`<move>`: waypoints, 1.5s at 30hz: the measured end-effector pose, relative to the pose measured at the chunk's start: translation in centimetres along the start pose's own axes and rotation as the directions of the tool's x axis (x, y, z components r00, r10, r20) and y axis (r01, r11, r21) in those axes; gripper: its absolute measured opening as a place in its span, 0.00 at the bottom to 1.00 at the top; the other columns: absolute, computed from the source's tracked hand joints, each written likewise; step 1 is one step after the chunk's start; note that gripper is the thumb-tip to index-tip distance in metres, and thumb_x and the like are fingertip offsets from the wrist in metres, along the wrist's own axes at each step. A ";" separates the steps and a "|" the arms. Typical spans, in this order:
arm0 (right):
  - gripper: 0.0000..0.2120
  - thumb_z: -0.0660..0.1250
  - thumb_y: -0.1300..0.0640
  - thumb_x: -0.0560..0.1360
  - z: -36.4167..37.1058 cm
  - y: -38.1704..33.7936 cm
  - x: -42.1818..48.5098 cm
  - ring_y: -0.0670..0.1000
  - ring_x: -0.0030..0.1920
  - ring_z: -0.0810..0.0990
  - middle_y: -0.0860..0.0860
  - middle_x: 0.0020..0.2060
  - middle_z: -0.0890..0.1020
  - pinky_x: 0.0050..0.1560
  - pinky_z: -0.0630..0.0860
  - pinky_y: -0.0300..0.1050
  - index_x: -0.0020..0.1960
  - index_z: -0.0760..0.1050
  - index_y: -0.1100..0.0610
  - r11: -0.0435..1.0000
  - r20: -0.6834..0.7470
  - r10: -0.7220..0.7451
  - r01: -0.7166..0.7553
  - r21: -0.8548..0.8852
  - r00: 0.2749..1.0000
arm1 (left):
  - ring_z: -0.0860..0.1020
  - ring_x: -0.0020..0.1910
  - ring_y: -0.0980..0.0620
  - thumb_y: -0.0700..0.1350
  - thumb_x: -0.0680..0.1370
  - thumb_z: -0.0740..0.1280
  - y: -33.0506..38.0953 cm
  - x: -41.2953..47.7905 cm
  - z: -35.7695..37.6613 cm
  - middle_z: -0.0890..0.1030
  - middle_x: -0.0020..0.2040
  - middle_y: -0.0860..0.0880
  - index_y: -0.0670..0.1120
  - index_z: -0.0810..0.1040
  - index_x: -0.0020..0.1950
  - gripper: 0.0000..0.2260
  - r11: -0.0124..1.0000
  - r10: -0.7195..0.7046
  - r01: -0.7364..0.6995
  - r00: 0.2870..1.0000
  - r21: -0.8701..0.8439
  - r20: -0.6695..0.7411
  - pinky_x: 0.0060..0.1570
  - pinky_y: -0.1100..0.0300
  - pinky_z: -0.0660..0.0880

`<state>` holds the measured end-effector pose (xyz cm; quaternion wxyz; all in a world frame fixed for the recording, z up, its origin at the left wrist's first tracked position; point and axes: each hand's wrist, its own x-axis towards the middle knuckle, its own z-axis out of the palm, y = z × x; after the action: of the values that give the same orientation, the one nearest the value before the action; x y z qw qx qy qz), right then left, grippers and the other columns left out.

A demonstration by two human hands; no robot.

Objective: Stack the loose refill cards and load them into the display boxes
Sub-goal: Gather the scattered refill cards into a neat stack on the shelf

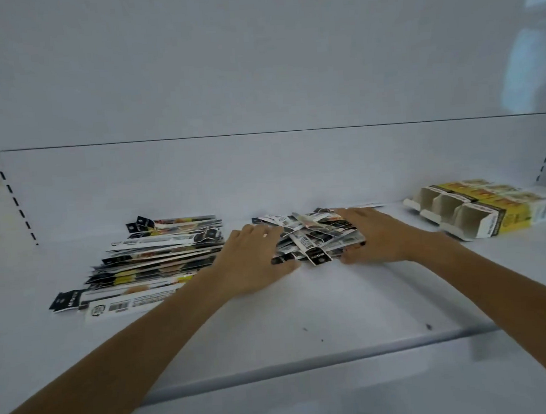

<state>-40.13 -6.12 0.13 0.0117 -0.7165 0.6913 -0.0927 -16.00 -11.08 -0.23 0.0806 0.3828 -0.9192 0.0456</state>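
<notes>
Where the white shelf point(304, 308) runs widest, two heaps of refill cards lie: a long spread heap point(158, 253) at left and a jumbled middle heap point(312, 236), its black, white and barcoded strips crossing every way. Both the left hand point(252, 260) and the right hand point(374, 235) press its sides, fingers fairly straight and spread. One yellow display box point(479, 215), showing three open compartments, lies far right.

A white shelf point(304, 305) carries a fanned row of refill cards point(159, 257) at left and a jumbled card pile point(312, 236) mid-shelf. A compartmented yellow display box point(479, 213) lies at right.
</notes>
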 end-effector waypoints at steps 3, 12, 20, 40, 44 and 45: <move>0.38 0.67 0.41 0.70 0.2 2.2 0.7 0.52 0.70 0.63 0.50 0.71 0.65 0.68 0.62 0.49 0.74 0.55 0.50 0.998 -0.022 -0.028 0.027 -0.065 0.999 | 0.62 0.69 0.45 0.67 0.74 0.53 2.5 2.5 0.7 0.66 0.70 0.45 0.52 0.53 0.74 0.33 0.997 -0.076 0.076 0.997 -0.030 0.008 0.66 0.50 0.59; 0.41 0.68 0.49 0.71 -0.3 1.8 3.7 0.52 0.74 0.53 0.50 0.75 0.56 0.72 0.52 0.57 0.76 0.48 0.49 0.976 0.040 -0.179 0.182 -0.120 0.983 | 0.70 0.61 0.47 0.56 0.75 0.62 4.8 4.7 0.9 0.71 0.64 0.49 0.49 0.65 0.66 0.22 0.951 -0.241 0.265 0.958 -0.161 0.154 0.58 0.52 0.65; 0.23 0.66 0.62 0.69 0.9 -1.6 5.8 0.54 0.55 0.75 0.51 0.54 0.78 0.53 0.73 0.49 0.63 0.70 0.55 0.961 -0.034 -0.266 0.268 0.066 0.963 | 0.72 0.54 0.51 0.31 0.70 0.59 1.9 3.5 1.8 0.75 0.59 0.48 0.49 0.71 0.56 0.19 0.857 -0.303 0.265 0.953 -0.441 -0.018 0.50 0.58 0.68; 0.34 0.67 0.35 0.68 0.5 0.2 4.7 0.49 0.65 0.68 0.44 0.62 0.71 0.63 0.66 0.46 0.68 0.66 0.49 0.951 0.045 -0.256 0.243 0.189 0.966 | 0.75 0.53 0.50 0.55 0.73 0.68 2.5 2.8 1.0 0.77 0.60 0.49 0.50 0.65 0.69 0.28 0.876 -0.374 0.372 0.926 -0.308 0.052 0.54 0.53 0.73; 0.37 0.71 0.41 0.67 -0.1 0.8 4.8 0.51 0.64 0.69 0.50 0.67 0.69 0.60 0.66 0.45 0.70 0.62 0.54 0.980 -0.018 -0.166 0.167 0.107 0.986 | 0.77 0.41 0.52 0.42 0.73 0.67 1.3 2.3 0.9 0.78 0.50 0.53 0.54 0.70 0.63 0.20 0.889 -0.339 0.307 0.940 -0.339 -0.036 0.42 0.57 0.72; 0.37 0.72 0.41 0.66 -0.3 0.9 4.8 0.52 0.62 0.71 0.51 0.65 0.70 0.58 0.67 0.46 0.68 0.63 0.55 0.990 -0.097 -0.136 0.140 0.028 0.986 | 0.78 0.44 0.51 0.40 0.73 0.66 1.1 2.3 1.0 0.78 0.50 0.53 0.54 0.71 0.61 0.18 0.893 -0.340 0.301 0.938 -0.334 -0.063 0.45 0.56 0.74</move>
<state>-40.93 -10.89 0.84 -0.0149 -0.7571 0.6381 -0.1391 -18.52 -12.02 -0.82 0.2028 0.5075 -0.8321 -0.0947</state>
